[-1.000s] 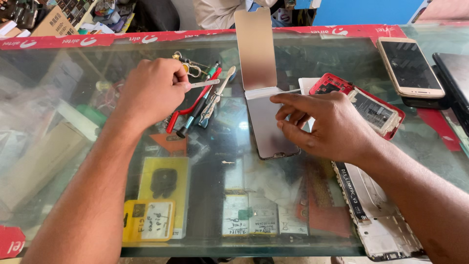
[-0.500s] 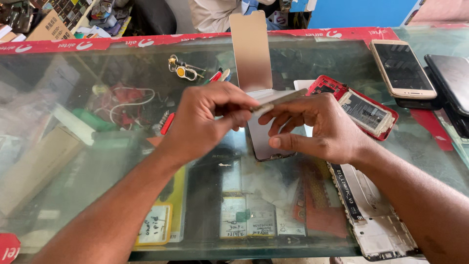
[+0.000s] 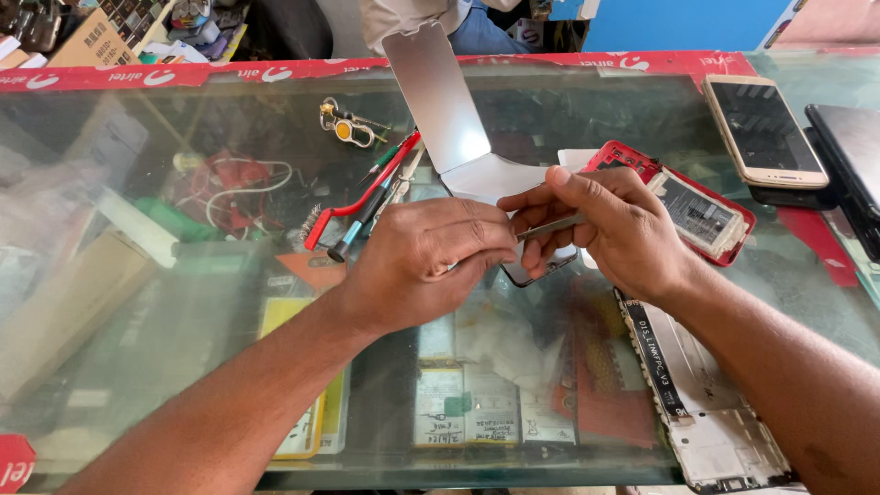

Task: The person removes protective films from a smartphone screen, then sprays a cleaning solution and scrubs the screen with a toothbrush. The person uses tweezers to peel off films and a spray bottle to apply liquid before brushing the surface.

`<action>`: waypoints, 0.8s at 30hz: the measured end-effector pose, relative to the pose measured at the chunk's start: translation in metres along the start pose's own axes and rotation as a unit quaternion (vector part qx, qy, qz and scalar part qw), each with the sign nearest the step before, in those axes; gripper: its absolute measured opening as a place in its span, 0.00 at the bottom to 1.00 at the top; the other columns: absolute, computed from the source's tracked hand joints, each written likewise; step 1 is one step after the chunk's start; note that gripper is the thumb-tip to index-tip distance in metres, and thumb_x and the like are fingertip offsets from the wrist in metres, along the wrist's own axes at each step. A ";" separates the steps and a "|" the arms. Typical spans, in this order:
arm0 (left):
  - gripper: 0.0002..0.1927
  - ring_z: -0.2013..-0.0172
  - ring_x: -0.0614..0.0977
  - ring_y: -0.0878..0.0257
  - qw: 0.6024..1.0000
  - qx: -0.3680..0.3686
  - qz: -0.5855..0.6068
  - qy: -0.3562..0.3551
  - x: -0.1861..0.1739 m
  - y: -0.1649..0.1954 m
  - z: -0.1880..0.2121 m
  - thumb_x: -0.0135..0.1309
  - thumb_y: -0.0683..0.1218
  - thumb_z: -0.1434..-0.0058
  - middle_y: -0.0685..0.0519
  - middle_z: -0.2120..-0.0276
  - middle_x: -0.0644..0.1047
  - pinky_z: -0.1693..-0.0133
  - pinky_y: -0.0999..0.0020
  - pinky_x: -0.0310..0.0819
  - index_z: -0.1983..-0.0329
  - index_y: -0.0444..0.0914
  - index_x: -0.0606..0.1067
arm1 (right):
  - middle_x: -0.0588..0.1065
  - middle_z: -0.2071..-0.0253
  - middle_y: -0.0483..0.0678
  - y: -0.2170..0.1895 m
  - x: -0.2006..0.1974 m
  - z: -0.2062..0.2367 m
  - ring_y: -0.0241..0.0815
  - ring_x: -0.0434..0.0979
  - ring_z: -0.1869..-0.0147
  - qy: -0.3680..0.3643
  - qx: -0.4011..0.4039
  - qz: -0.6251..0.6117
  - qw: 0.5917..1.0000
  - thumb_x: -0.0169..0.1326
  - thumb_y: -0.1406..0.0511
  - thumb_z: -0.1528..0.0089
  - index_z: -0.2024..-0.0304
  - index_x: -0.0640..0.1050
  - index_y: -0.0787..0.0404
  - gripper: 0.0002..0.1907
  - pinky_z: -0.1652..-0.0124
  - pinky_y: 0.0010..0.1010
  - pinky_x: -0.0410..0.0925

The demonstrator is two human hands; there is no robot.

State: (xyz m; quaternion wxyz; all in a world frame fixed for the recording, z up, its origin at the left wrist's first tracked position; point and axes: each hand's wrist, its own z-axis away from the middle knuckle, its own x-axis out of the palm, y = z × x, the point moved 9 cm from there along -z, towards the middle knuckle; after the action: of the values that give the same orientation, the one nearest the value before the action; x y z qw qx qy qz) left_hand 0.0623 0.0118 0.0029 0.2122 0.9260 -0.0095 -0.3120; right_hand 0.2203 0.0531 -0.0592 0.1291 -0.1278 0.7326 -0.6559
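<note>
near edge: a white phone frame (image 3: pixel 706 412) lies flat on the glass desk (image 3: pixel 183 302), close to the right forearm
left hand (image 3: pixel 426 261): curled shut, pinching one end of the metal tool (image 3: pixel 550 226)
tool: long axis roughly left-right, tip end rising slightly toward the right (thin, greyish)
right hand (image 3: pixel 614 229): fingers closed around its other end, over the silver phone back (image 3: pixel 477 174)
farther: red screwdriver (image 3: pixel 367 197), gold phone (image 3: pixel 764 130)

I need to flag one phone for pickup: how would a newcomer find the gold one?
Start at the glass counter and follow its red back edge to the far right corner. The gold phone lies there face up, dark screen, beside a black device. Unlike the opened red-framed phone nearer the right hand, it is whole.
</note>
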 end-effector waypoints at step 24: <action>0.07 0.69 0.82 0.46 0.972 -0.181 -0.131 0.076 -0.005 -0.093 0.010 0.58 0.42 0.30 0.40 0.69 0.80 0.69 0.58 0.73 0.54 0.33 0.78 | 0.81 0.61 0.49 -0.057 -0.023 0.018 0.38 0.83 0.63 0.022 -0.065 0.304 0.950 0.63 0.70 0.42 0.58 0.85 0.63 0.09 0.62 0.31 0.79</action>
State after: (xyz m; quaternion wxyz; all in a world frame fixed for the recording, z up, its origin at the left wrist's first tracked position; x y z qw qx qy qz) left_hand 0.0416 0.0934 -0.0383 0.3342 0.8863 0.1844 -0.2625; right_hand 0.2489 0.0386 -0.0041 0.2976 0.1073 0.7802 -0.5396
